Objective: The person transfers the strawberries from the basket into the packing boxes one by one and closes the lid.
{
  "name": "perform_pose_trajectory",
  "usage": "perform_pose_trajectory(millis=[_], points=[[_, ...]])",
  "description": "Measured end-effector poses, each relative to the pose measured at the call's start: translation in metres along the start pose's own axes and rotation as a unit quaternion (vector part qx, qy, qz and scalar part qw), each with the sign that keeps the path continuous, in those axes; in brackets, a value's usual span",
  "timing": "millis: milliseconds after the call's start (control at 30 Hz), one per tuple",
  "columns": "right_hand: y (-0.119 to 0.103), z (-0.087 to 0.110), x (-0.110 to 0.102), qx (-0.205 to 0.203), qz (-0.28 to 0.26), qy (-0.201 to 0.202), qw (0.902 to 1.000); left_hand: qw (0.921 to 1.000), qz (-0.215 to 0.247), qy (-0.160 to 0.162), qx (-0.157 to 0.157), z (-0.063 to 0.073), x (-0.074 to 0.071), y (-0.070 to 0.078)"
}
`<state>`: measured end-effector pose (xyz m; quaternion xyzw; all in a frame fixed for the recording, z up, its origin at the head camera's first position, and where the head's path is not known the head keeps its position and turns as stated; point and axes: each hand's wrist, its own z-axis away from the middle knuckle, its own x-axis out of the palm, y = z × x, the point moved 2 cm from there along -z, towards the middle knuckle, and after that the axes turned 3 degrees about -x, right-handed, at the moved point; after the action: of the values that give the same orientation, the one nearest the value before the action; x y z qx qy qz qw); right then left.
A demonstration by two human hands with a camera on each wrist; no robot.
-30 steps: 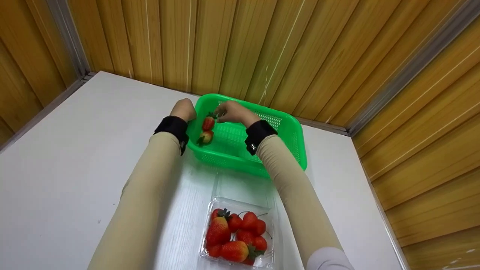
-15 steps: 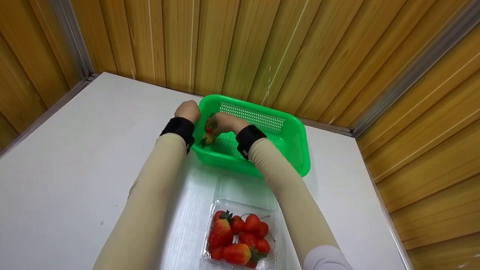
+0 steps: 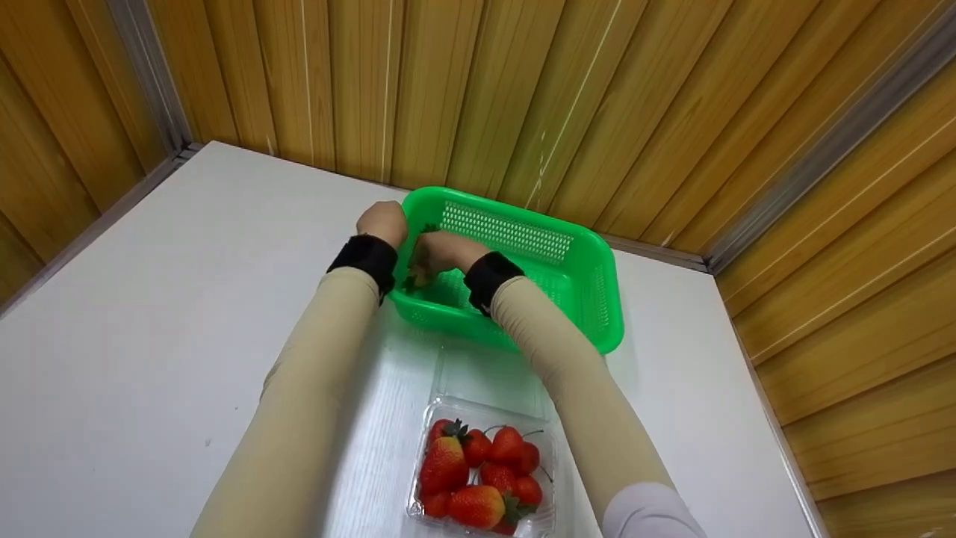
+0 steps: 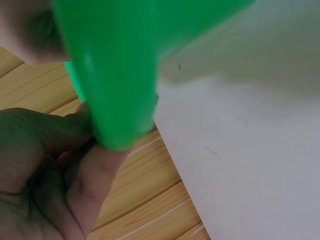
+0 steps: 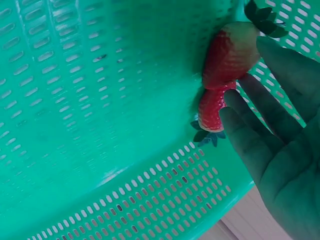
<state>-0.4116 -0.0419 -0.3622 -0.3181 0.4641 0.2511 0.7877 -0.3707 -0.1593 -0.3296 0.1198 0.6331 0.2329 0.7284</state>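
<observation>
My left hand (image 3: pixel 385 222) grips the left end of the green plastic basket (image 3: pixel 515 211); in the left wrist view its thumb and fingers pinch the rim (image 4: pixel 112 115). Inside that end of the basket is my right hand (image 3: pixel 448 252), over two strawberries. The right wrist view shows the larger, pale-shouldered strawberry (image 5: pixel 230 52) touching a smaller red strawberry (image 5: pixel 212 107), both with green leaves. Fairly straight fingers (image 5: pixel 245 137) of the right hand reach to their side, close to or touching them. In the head view this hand mostly hides both strawberries.
A clear plastic punnet (image 3: pixel 485 411) stands nearer on the white table (image 3: pixel 187 336). It holds several strawberries (image 3: pixel 444 463) and small round red fruits with thin stems (image 3: pixel 508 447). Wood-patterned panels (image 3: pixel 448 90) rise behind the table and at both sides.
My right hand has moved down and left within the basket, onto the two strawberries, covering them in the head view. The left hand keeps its hold on the rim. The head view has shifted slightly.
</observation>
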Motion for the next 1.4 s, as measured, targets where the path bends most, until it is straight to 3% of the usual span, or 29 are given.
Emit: perform_pose_trajectory(millis=[167, 300, 667, 967, 1100, 1267, 1400], points=[[0.001, -0.001, 0.008, -0.004, 0.022, -0.003, 0.9998, 1.0, -0.005, 0.007, 0.0, -0.001, 0.003, 0.0], [0.003, 0.001, 0.01, 0.014, 0.012, -0.005, 0.9998, 1.0, -0.006, 0.0, -0.005, -0.002, 0.002, 0.002], [0.005, 0.0, 0.007, 0.004, 0.01, -0.02, 0.9998, 1.0, 0.0, 0.001, -0.005, 0.001, -0.005, 0.005], [0.008, -0.001, 0.009, 0.01, 0.003, -0.033, 0.9994, 0.9999, -0.002, -0.01, -0.002, -0.002, -0.002, -0.002], [0.012, 0.006, 0.004, 0.011, 0.005, -0.028, 0.9995, 0.9998, 0.005, -0.017, 0.013, -0.004, -0.001, -0.008], [0.021, 0.023, -0.013, 0.027, -0.036, 0.005, 0.999, 0.9986, 0.038, -0.02, 0.032, -0.01, -0.003, -0.019], [0.03, 0.041, -0.02, 0.017, -0.043, 0.035, 0.9983, 0.9966, 0.07, -0.024, 0.036, -0.015, -0.002, -0.027]])
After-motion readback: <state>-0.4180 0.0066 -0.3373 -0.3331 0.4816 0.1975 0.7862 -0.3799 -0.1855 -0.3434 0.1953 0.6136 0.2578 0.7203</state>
